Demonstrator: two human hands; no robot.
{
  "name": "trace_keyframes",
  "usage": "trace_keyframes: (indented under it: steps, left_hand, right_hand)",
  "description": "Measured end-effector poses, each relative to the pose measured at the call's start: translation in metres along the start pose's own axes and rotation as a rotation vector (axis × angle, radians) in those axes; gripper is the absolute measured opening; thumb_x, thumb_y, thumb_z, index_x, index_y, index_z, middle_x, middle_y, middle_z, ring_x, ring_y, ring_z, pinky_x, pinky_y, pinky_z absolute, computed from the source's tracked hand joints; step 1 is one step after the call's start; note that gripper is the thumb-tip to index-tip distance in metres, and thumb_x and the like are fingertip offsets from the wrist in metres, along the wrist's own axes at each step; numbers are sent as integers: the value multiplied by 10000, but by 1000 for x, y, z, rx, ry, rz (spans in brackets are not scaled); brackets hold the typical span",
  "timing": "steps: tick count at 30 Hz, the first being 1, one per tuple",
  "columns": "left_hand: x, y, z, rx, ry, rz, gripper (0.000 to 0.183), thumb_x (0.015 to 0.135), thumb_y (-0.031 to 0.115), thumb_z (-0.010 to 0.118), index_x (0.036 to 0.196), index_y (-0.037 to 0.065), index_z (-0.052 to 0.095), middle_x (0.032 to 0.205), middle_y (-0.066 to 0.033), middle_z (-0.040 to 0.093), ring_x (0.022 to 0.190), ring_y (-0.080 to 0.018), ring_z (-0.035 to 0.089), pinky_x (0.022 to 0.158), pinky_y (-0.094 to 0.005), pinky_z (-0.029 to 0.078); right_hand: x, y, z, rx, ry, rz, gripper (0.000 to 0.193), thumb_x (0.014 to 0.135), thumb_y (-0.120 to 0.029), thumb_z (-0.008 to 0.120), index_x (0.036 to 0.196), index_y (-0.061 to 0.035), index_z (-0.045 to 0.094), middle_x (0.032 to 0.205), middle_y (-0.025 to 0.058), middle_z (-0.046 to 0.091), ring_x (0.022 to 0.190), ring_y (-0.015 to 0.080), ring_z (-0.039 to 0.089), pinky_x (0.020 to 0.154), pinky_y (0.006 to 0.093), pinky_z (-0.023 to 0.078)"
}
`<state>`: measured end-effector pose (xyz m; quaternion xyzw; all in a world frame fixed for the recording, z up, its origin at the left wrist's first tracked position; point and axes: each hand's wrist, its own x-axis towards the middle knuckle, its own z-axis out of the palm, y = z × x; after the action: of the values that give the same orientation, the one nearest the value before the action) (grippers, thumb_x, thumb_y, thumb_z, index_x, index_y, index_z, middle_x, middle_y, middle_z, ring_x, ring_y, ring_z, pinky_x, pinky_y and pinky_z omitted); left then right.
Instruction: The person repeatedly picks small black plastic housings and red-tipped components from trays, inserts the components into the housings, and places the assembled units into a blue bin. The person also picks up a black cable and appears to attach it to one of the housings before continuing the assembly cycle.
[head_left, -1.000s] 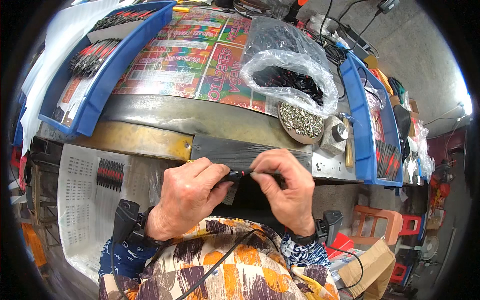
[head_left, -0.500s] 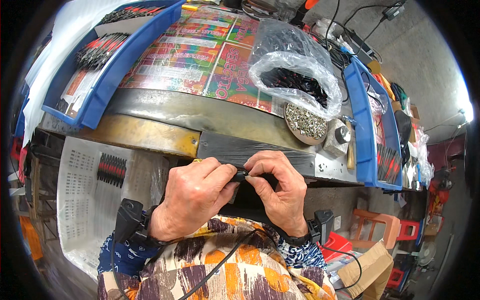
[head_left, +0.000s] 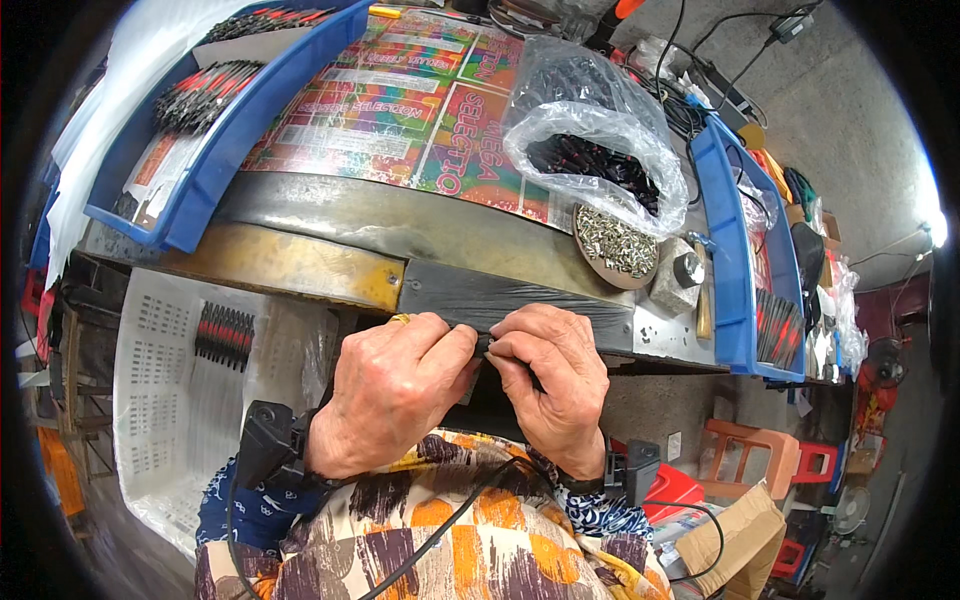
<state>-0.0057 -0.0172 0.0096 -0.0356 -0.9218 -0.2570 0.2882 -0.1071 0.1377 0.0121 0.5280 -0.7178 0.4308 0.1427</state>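
My left hand (head_left: pixel 392 392) and my right hand (head_left: pixel 556 378) meet just off the front edge of the bench. Pinched between the fingertips of both is a small black piece (head_left: pixel 484 343). Most of that piece is covered by the fingers, so its kind cannot be made out. Ahead of my right hand, on the bench, lies an open clear plastic bag (head_left: pixel 668 160) with many black parts in it. A round dish (head_left: pixel 606 276) heaped with small silvery metal pieces (head_left: pixel 622 245) stands close to the bag's mouth.
Left on the bench is a blue tray (head_left: pixel 215 170) of slim black-and-red pieces; another blue tray (head_left: pixel 735 300) stands right. A stone-like block (head_left: pixel 672 292) sits beside the dish. Below the bench, a white crate (head_left: pixel 155 400) holds a row of black-and-red pieces (head_left: pixel 224 335).
The fingertips have closed in around the black piece, so less of it shows. My right hand has shifted slightly left; my left hand is nearly in the same place.
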Motion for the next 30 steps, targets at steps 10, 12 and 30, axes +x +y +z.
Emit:
trace_keyframes:
  steps: [10,12,30]
  left_hand:
    - [1,-2,0,-39,45,-25,276,667,38,765,923,21,664,761,-96,614,650,-279,632,568,-371,511]
    - [1,-3,1,-32,27,-8,270,703,73,758,949,37,652,770,-79,585,669,-262,632,579,-359,516]
    - [-2,-3,11,-29,105,70,221,711,63,740,913,20,661,761,-74,596,627,-240,621,560,-343,511]
  right_hand:
    - [-10,8,3,367,37,314,251,794,3,744,1020,4,634,997,112,677,893,232,656,777,328,508]
    - [-10,10,0,423,18,371,242,864,-51,727,1070,25,626,1036,109,676,877,161,647,735,276,516]
    - [-3,-3,3,804,-124,839,124,957,-103,657,965,19,640,728,-8,613,574,15,515,494,178,417]
